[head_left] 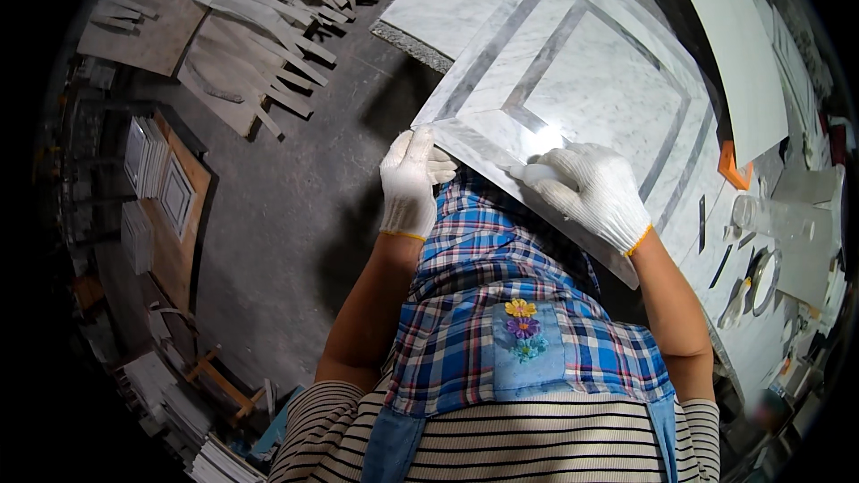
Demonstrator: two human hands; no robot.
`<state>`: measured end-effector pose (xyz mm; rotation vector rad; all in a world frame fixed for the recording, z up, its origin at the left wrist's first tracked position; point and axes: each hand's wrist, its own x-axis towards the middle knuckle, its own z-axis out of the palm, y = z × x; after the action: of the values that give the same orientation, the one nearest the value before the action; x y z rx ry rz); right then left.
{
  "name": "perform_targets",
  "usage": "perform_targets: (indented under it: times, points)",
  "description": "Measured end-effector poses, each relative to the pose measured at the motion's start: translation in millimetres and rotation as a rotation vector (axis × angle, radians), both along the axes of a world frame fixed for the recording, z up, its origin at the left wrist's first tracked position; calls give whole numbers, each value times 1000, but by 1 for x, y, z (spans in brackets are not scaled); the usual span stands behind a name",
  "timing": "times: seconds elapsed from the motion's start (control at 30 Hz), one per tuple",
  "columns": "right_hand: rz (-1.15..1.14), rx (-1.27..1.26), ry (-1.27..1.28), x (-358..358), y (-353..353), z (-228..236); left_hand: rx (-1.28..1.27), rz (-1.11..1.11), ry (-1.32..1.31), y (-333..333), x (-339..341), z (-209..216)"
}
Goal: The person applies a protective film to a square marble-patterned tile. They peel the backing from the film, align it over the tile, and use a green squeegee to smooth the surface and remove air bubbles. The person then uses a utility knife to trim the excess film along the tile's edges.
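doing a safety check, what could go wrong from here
The white marble-patterned panel with grey bands appears to jut over the grey floor at its left corner; pressing there might tip or chip it. The white-gloved left hand touches that corner, so the knit could snag. The blue plaid cloth apron sits close to the near edge and might catch if the panel shifts.

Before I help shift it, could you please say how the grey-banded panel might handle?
The panel is probably stiff and fairly heavy, given its broad, marble-like face. Its glossy, light-reflecting surface might feel slippery, and its pointed corners could chip.
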<state>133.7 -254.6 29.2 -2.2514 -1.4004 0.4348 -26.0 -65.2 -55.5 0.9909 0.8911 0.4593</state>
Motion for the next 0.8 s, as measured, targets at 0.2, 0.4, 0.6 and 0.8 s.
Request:
perform_targets:
  times: [0.2,0.4,0.6,0.8]
  points:
    - [-26,-58,-15,0,-19,-5,29,-13,11,1,0,-3]
    - [-53,-96,-10,-2,-34,-1,-3,5,-9,4,0,-12]
    - [-64,-103,41,0,-51,1,-42,45,8,3,3,-7]
    - [-84,-118,44,-1,-64,4,-43,50,16,3,1,-8]
